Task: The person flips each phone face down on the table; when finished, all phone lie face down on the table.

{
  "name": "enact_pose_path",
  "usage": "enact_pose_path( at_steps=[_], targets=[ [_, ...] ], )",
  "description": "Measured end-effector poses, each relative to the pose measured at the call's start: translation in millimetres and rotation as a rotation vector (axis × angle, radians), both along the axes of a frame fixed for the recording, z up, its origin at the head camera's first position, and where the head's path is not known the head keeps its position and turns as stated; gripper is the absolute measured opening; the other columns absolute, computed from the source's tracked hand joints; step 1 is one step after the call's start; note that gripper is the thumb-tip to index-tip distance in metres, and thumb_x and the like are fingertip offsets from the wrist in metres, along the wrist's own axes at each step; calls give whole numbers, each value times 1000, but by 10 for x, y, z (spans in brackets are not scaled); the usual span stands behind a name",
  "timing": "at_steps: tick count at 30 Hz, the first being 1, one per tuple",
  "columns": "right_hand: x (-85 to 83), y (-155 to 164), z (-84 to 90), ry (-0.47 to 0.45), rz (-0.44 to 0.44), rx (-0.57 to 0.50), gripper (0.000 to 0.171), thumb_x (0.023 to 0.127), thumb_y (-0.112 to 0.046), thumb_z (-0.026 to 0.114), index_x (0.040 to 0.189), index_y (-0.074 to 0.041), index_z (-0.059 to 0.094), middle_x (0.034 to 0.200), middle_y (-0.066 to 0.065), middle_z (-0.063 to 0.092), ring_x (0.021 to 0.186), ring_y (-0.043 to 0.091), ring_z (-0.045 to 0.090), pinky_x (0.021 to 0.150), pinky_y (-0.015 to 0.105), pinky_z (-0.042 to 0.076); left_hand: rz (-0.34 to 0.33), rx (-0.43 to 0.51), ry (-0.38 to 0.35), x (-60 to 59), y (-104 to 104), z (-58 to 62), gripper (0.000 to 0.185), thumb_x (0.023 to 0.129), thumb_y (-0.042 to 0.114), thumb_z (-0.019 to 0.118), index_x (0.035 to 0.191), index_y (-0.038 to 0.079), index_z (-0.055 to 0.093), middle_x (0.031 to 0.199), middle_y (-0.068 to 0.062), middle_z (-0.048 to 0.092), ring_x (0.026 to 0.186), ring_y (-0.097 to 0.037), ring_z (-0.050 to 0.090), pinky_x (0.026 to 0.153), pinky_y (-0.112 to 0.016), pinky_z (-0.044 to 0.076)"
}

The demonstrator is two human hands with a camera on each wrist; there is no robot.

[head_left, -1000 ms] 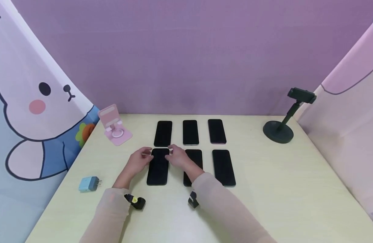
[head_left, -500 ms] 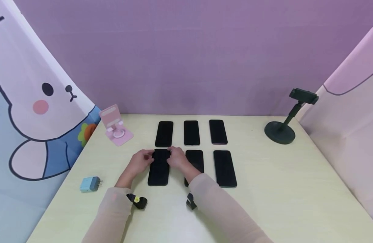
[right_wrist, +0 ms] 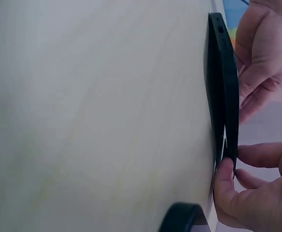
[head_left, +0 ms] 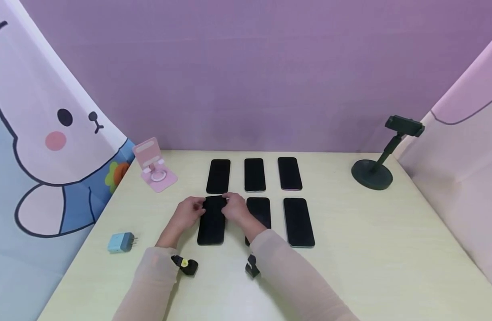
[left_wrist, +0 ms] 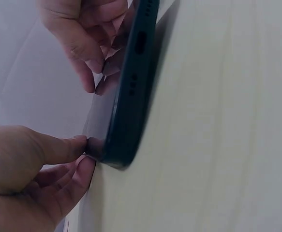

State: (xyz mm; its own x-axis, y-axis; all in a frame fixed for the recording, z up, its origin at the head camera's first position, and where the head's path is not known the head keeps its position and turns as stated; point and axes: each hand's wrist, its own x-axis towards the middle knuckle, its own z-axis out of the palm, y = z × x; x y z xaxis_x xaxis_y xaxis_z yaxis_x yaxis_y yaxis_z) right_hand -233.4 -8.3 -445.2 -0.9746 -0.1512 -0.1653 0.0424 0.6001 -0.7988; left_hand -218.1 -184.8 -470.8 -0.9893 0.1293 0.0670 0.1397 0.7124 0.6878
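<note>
A black-screened phone point(head_left: 211, 223) with a dark green edge lies face up at the left of the near row. My left hand point(head_left: 188, 211) pinches its far left corner between thumb and fingers. At its far right corner my right hand point(head_left: 235, 209) pinches the other side. The left wrist view shows the charging-port end of the phone point(left_wrist: 133, 92) close up, with the left hand point(left_wrist: 34, 176) at one edge. In the right wrist view, a thin light gap shows under the phone point(right_wrist: 231, 96) near the right hand's fingertips point(right_wrist: 223, 174), so that end looks slightly raised.
Several more dark phones stand in two rows, including a middle near phone point(head_left: 259, 211) partly under my right forearm. A pink folding stand point(head_left: 153, 167) is at back left, a blue plug adapter point(head_left: 120, 243) at front left, a black phone stand point(head_left: 374, 171) at back right.
Both hands have closed in from loosely spread fingers to a pinch on the phone's far corners. The phone stays in about the same place; the head view has shifted slightly.
</note>
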Motion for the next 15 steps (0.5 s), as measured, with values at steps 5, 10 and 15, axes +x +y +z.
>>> enact_pose_path(
  at_steps=[5, 10, 15],
  targets=[
    [-33, 54, 6, -32, -13, -115, 51, 76, 10, 65, 125, -3, 64, 98, 13, 66, 75, 19, 57, 64, 25, 47, 2, 3, -12, -10, 29, -6, 35, 88, -2, 66, 121, -11, 60, 92, -16, 66, 90, -32, 63, 87, -47, 48],
    [-46, 95, 19, -64, 1, -239, 51, 79, 10, 65, 128, -2, 62, 105, 16, 61, 82, 19, 57, 65, 26, 48, 21, 28, -40, -3, 59, 0, 33, 89, -2, 65, 122, -9, 61, 99, -18, 66, 93, -32, 63, 89, -47, 48],
    [-18, 124, 56, -69, 15, -350, 48, 84, 7, 65, 131, -2, 60, 118, 16, 58, 93, 21, 60, 69, 30, 52, 18, 57, -21, 21, 97, 19, 33, 88, -1, 67, 122, -4, 64, 105, -22, 62, 95, -34, 65, 85, -46, 50]
  ],
)
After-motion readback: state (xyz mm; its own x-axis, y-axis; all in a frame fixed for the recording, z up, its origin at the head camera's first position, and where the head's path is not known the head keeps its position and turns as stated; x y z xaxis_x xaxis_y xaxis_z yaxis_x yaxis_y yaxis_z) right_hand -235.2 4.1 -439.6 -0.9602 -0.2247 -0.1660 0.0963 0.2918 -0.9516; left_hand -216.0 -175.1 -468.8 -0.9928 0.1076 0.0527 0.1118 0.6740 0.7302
